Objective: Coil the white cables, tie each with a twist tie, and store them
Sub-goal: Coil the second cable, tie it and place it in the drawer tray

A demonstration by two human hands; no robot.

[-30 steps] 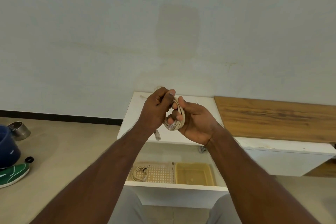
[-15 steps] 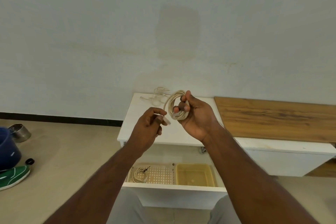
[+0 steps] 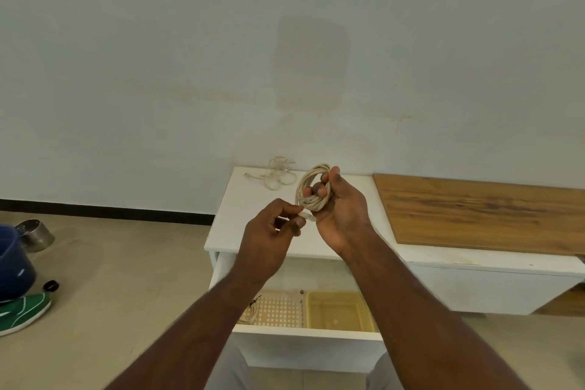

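the left forearm now covers most of the tied cable (image 3: 246,317) in the open drawer (image 3: 304,333). above it, the left hand (image 3: 269,239) pinches the plug end, lowered off the coil (image 3: 311,188); the right hand (image 3: 340,212) grips that coil. a loose cable (image 3: 274,175) lies far back on the surface (image 3: 228,225); its ends are hard to make out.

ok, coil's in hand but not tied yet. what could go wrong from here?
1. The coil is held only by the right hand, untied; loosening the grip could let the loops spring open.
2. The left hand pinches the free plug end; tugging may pull a loop out.
3. No twist tie is visible in either hand, so fetching one probably means holding the coil one-handed.
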